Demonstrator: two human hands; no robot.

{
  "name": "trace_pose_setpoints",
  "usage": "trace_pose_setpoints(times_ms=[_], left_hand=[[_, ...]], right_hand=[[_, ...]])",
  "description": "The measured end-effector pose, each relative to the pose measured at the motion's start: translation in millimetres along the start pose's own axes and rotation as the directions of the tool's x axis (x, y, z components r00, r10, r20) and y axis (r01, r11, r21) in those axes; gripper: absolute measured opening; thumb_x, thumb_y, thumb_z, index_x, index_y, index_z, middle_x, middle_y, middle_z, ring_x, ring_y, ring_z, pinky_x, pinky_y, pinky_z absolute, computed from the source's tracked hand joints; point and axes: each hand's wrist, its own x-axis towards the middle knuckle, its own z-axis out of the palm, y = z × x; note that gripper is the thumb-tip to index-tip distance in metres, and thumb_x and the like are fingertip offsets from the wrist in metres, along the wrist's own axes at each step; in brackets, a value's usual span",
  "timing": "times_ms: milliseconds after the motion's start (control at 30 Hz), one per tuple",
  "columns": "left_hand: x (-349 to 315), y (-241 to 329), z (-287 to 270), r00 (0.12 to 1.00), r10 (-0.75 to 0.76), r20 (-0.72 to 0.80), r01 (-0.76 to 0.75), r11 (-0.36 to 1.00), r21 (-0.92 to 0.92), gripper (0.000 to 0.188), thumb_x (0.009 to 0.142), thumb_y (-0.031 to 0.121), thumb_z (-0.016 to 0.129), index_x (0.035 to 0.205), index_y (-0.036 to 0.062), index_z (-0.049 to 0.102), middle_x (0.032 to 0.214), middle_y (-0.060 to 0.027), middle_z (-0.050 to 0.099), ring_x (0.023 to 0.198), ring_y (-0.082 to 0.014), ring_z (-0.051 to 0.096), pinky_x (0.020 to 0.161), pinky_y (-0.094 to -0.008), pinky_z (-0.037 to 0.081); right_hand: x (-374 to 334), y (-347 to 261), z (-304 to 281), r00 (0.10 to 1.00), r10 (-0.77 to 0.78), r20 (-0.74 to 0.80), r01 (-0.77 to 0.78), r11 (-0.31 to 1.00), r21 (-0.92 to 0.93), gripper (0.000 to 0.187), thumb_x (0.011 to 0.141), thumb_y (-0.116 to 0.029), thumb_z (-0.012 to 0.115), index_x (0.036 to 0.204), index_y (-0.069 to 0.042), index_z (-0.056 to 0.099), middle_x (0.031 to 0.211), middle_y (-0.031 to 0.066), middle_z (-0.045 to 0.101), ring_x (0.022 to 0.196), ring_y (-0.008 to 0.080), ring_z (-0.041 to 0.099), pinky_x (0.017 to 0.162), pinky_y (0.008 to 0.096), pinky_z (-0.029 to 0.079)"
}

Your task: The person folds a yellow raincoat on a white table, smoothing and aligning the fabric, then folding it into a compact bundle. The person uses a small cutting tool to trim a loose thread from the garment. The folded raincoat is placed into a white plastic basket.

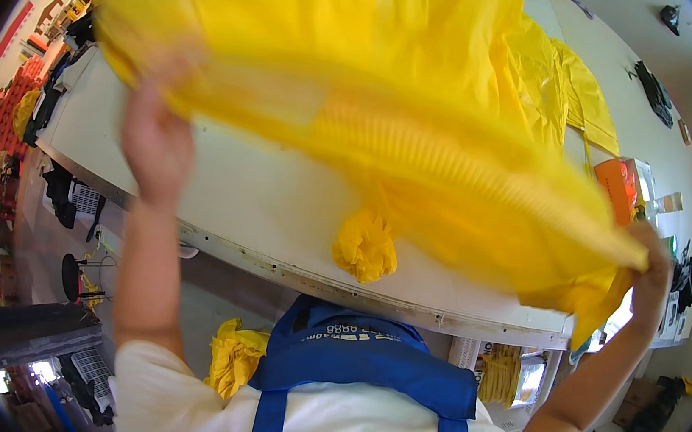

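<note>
The broad, glossy yellow sheet of thin material (342, 28) spreads above the white, metal-edged table (256, 184), its long near edge slanting from left down to lower right. My right hand (654, 272) is clamped on that edge's right end; my left hand (158, 143) meets its left part, too blurred to tell how closed. The sheet billows, finely ribbed along one band.

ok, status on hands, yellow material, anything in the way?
Left hand, right hand both holding yellow material. Its near edge held up, motion-blurred. Crumpled yellow bunch on white table below; attachment unclear.
</note>
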Motion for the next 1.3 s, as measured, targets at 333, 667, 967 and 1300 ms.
trace_pose_setpoints(times_ms=[333,667,967,1300], left_hand=[[-251,-87,48,0.471,-0.87,-0.146,0.311,0.319,-0.895,0.063,0.089,0.005,0.043,0.146,0.0106,0.017,0.145,-0.0124,0.032,0.131,-0.0287,0.035,0.107,-0.0437,0.032],[-203,-138,-31,0.514,-0.788,-0.339,0.479,0.592,-0.648,0.061,0.09,0.0,0.044,0.146,0.0132,0.022,0.141,-0.0122,0.037,0.125,-0.027,0.041,0.105,-0.0408,0.035],[-211,-83,-35,0.619,-0.73,-0.289,0.48,0.643,-0.598,0.08,0.076,-0.015,0.04,0.147,0.0113,0.015,0.145,-0.015,0.03,0.131,-0.0255,0.036,0.107,-0.0346,0.03],[-284,-65,14,0.345,-0.938,-0.021,0.935,0.346,-0.075,0.085,0.079,-0.008,0.053,0.149,0.0094,0.007,0.145,-0.0122,0.033,0.105,-0.0159,0.049,0.087,-0.0259,0.041]], right_hand=[[-102,36,148,0.196,0.621,0.759,-0.362,0.765,-0.533,0.028,0.074,-0.017,0.069,0.1,-0.008,0.068,0.094,0.0126,0.067,0.087,0.028,0.062,0.079,0.0359,0.049],[-110,53,172,0.113,0.687,0.718,-0.007,0.723,-0.691,0.025,0.073,-0.018,0.066,0.097,-0.018,0.068,0.09,0.0107,0.066,0.091,0.0295,0.063,0.078,0.0407,0.049],[-107,76,196,-0.16,0.722,0.673,0.336,0.681,-0.651,0.034,0.071,-0.03,0.069,0.105,-0.026,0.067,0.1,0.0063,0.067,0.098,0.0263,0.062,0.084,0.0424,0.048],[22,-95,417,0.746,-0.227,0.627,0.297,0.955,-0.008,0.046,0.075,-0.021,0.069,0.116,-0.006,0.053,0.11,0.0152,0.054,0.104,0.0344,0.051,0.087,0.0401,0.044]])
